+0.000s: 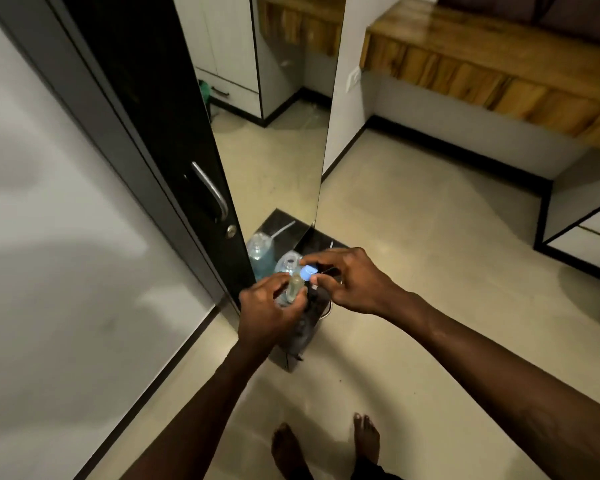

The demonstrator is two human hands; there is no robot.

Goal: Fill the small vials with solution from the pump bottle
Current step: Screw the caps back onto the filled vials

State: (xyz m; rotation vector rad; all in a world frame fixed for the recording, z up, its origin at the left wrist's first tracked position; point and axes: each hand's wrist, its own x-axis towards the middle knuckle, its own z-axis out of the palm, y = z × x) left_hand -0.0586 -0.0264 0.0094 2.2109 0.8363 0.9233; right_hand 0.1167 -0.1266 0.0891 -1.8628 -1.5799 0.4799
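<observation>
My left hand (269,308) grips a small clear vial (296,287) with pale yellowish liquid, held upright. Just right of the vial's mouth, my right hand (349,280) pinches a small blue cap (308,271) between thumb and fingers. Behind the hands, a clear bottle (286,265) with bluish liquid stands on a small dark glossy stand (321,242); its lower part is hidden by my hands. The mirror shows the bottle's reflection (260,256).
A tall mirror (278,133) stands just behind the stand, with a black wardrobe door and its metal handle (212,190) to the left. A wooden-fronted bench (482,71) runs along the right wall. My bare feet (326,441) are on the beige floor.
</observation>
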